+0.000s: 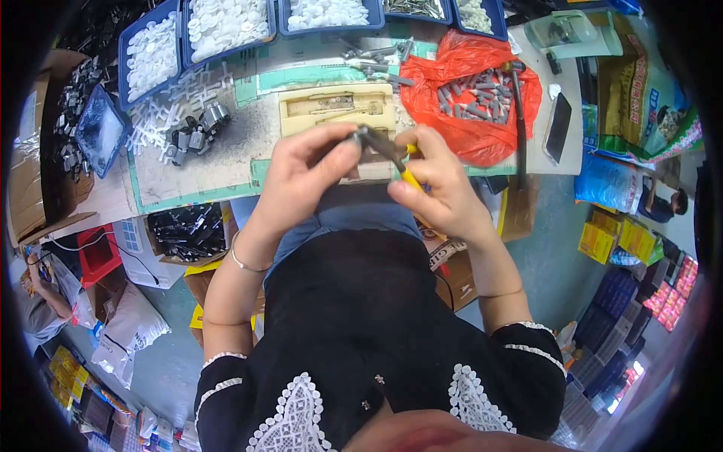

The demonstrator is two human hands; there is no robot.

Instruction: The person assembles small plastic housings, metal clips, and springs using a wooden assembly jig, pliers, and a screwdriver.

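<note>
Small dark metal part [367, 138] | grey-black, held above table [226, 162] edge | pinched by left hand [305, 177] fingertips | right hand [440, 188] fingers clamped on yellow-handled tool [407, 169] touching part

Your left hand [305, 177] and right hand [440, 192] meet just above the near edge of the workbench [203, 169], both on a small metal part [370, 139]; a handled tool [410, 175] runs down through your right hand. Directly behind the hands, a moulded jig block [335, 109] lies on the bench. Right of it, a plastic bag [482, 135] holds loose metal pieces; a hammer [518, 113] lies across its right side, a phone [558, 128] further right. Left of the block, a cluster of metal parts [194, 134] sits among scattered plastic crosses [154, 124]. Trays [226, 26] of round pieces line the far edge. Below the bench, left of your lap, a box of parts [187, 232].
</note>
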